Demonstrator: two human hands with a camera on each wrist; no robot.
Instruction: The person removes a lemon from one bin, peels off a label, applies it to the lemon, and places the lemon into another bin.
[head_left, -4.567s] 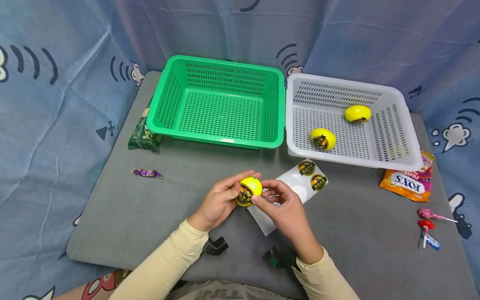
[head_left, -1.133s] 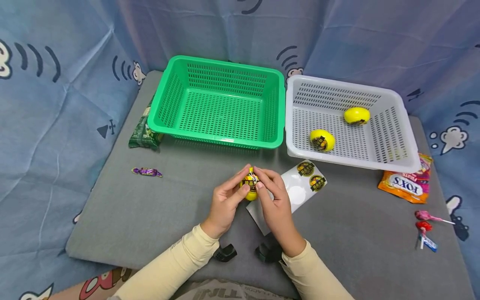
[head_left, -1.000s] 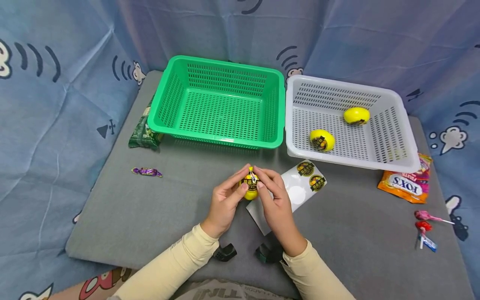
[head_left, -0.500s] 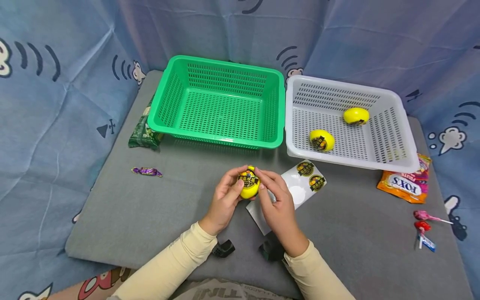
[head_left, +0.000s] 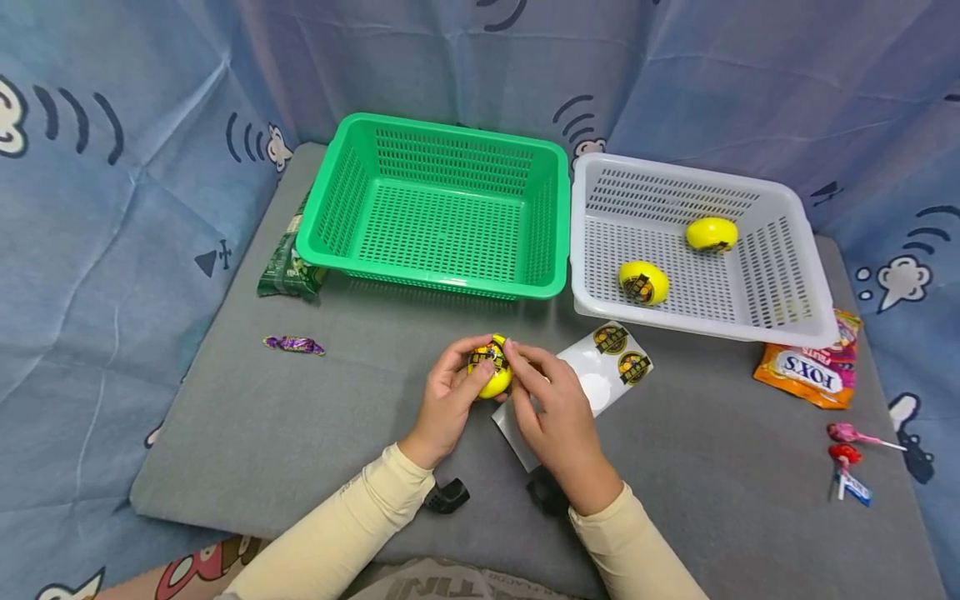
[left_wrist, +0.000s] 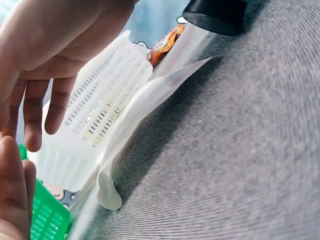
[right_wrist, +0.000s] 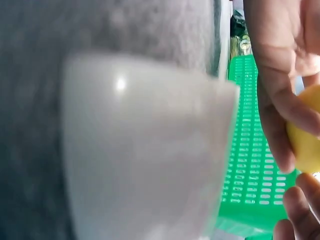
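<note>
In the head view, a yellow lemon (head_left: 496,387) with a round black-and-gold sticker is gripped by my left hand (head_left: 445,408), its thumb across the front. Fingertips of my right hand (head_left: 555,408) touch the lemon's right edge; its fingers are fairly straight. Under the right hand lies a white sticker sheet (head_left: 596,392) bearing two round stickers at its far end. The right wrist view catches the lemon (right_wrist: 305,145) between both hands, partly cut off. The left wrist view shows hands at the left edge, without the lemon.
A green basket (head_left: 431,277) stands beside a white basket (head_left: 705,327) that holds two stickered lemons (head_left: 643,283). To the left are a green snack packet (head_left: 291,271) and a purple-wrapped candy (head_left: 294,344). An orange candy bag (head_left: 810,369) and two lollipops (head_left: 845,432) lie right.
The hands brought the lemon upright between them about a second ago. Since then the left hand has turned it slightly and shifted left, while the right fingers stay at its edge.
</note>
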